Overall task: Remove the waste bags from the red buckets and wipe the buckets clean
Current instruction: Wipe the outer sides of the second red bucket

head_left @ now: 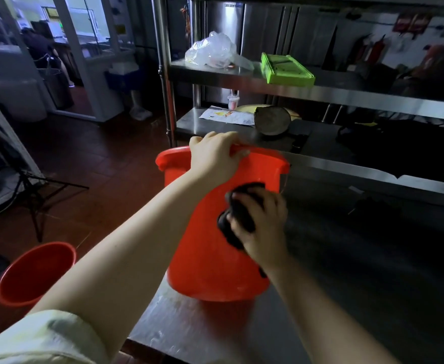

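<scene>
Dim overall. Brightest light is seen far up-left of the left hand (215,157) fingers (238,153), behind glass (94,35). Glare is caught on the steel shelf edge (360,97) above them. Right hand (264,227) & dark cloth (242,216) are motion-blurred. Sheen is seen on the red bucket (215,258). Right of the fingers, detail is lost in shadow; frame edges are bowed.

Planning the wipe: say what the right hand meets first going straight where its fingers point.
Likely the left forearm, as it slides the dark cloth up the red bucket; depth unclear.
</scene>
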### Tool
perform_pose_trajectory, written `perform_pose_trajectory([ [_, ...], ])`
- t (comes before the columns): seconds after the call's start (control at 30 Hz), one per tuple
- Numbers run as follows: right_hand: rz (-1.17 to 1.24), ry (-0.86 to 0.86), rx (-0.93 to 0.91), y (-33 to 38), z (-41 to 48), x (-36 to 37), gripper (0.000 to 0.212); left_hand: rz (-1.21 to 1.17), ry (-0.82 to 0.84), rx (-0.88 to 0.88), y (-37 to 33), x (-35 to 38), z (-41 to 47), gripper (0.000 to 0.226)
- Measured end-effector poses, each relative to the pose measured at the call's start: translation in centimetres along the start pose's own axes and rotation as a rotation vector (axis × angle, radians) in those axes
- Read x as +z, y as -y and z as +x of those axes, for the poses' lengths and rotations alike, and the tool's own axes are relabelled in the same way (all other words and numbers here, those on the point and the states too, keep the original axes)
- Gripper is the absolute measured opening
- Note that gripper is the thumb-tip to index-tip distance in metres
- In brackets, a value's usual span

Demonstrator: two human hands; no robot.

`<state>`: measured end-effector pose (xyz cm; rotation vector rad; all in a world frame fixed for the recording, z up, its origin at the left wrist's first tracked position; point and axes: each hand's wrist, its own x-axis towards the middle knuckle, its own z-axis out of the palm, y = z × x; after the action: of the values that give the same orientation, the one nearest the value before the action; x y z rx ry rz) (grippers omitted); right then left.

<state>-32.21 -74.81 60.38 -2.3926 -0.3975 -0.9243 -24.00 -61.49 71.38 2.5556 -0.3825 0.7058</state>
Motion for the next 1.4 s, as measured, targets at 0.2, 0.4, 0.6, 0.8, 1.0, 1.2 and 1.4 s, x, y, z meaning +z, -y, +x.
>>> perform_pose_trajectory([
  [0.2, -0.076, -0.083, 0.056, -0.3, 3.8, -1.0, 0.042, -0.249, 0.049, -0.064, 0.4, -0.4, 0.2, 0.012],
  [0.4, -0.075, 0.041, -0.106, -0.2, -5.9, 1.0, 0.049, -0.17, 0.016, -0.223, 2.8, -0.4, 1.3, 0.033],
  [0.6, -0.039, 0.128, -0.162, -0.9, -8.6, 0.8, 0.042, -0.136, 0.052, -0.098, 3.6, -0.7, 1.8, 0.025],
  [0.8, -0.076, 0.027, 0.023, 0.7, 4.8, 0.3, 0.043, -0.219, -0.078, -0.116, 3.8, 0.1, 0.4, 0.031],
  [1.0, -0.113, 0.019, -0.032, 2.5, 3.8, 2.2, 0.043, -0.115, -0.058, -0.124, 4.4, -1.8, 1.0, 0.021],
  [1.2, -0.053, 0.148, -0.202, 0.8, -6.8, 2.5, 0.045, -0.074, 0.064, -0.126, 6.2, -1.6, 1.1, 0.025],
  [1.4, -0.008, 0.121, -0.165, 0.0, -3.3, 2.2, 0.045, -0.039, -0.034, -0.197, 4.4, -0.6, 0.7, 0.023],
])
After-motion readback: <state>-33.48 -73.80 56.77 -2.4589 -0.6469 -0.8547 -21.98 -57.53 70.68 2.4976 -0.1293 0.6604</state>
